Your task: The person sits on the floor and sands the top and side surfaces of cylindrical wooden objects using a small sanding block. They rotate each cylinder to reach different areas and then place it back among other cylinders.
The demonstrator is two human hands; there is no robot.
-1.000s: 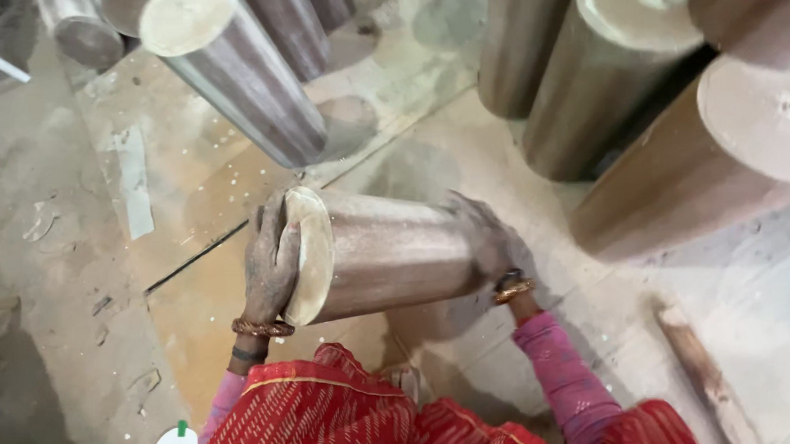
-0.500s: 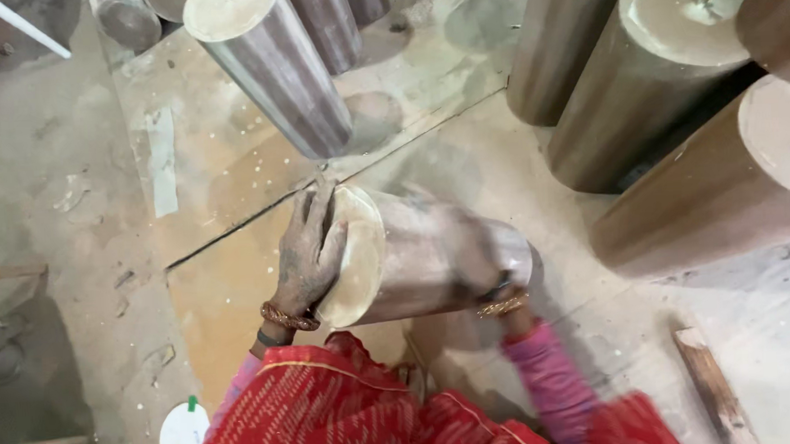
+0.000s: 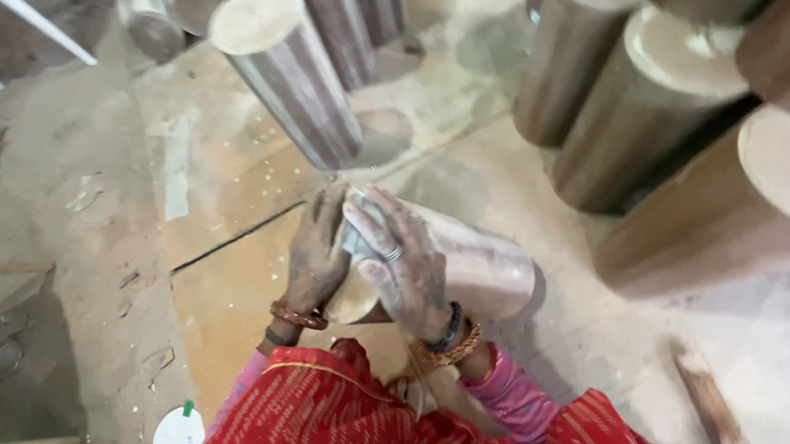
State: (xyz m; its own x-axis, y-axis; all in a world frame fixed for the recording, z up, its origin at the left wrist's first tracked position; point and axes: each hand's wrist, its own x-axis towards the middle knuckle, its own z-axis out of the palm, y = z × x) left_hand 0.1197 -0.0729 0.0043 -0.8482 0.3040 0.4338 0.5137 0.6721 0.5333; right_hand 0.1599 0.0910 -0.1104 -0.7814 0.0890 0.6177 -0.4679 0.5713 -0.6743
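A wooden cylinder (image 3: 483, 267) lies on its side on a plywood board (image 3: 228, 303), its pale round end facing me. My left hand (image 3: 314, 253) presses flat against that end at its left rim. My right hand (image 3: 404, 265) lies over the same end, fingers bent on a small grey-white piece (image 3: 357, 240) held against the wood. Both wrists wear bangles. My red patterned clothing (image 3: 333, 414) fills the bottom of the view.
A tall ribbed cylinder (image 3: 289, 83) stands just behind the hands, with others farther back. Three large brown cylinders (image 3: 642, 119) crowd the right side. A white round lid (image 3: 177, 441) lies at the lower left and a wood scrap (image 3: 706, 395) at the lower right.
My right hand has left the cylinder's far side and come over onto its near end face, beside my left hand. The cylinder stays lying on the board.
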